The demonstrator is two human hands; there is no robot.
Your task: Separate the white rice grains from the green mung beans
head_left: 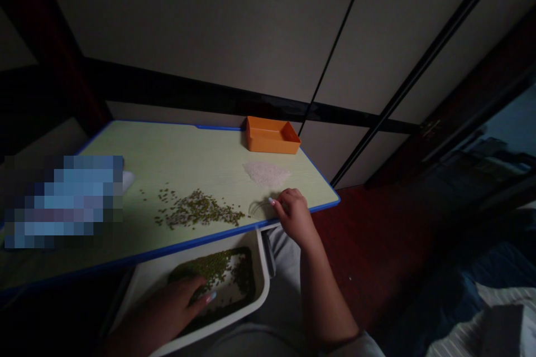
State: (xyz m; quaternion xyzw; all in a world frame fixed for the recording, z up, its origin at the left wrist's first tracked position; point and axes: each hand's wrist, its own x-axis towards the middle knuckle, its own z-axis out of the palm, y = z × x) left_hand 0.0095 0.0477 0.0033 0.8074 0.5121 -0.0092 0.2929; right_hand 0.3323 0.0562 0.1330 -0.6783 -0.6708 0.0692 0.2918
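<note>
My left hand point(186, 298) is down in a white drawer-like tray point(264, 281) below the table edge, over a layer of small green beans point(215, 265). Its thumb and fingers are apart; some fingertips are hidden or dark. At the table's front edge my right hand point(293, 212) is closed, thumb against fingers, on a clear, thin, curved-edged thing point(257, 209) whose kind I cannot make out. Left of it, a loose spread of green beans, mixed with paler grains point(196, 209), lies on the tabletop. Beyond the right hand is a pile of white grains point(266, 173).
An orange open box point(272, 139) stands at the back right of the pale, blue-edged table point(167, 145). A blurred-out blue object point(71, 201) lies at the left. Cabinet panels point(209, 22) rise behind. Dark red floor point(352, 245) and bedding point(473, 290) are to the right.
</note>
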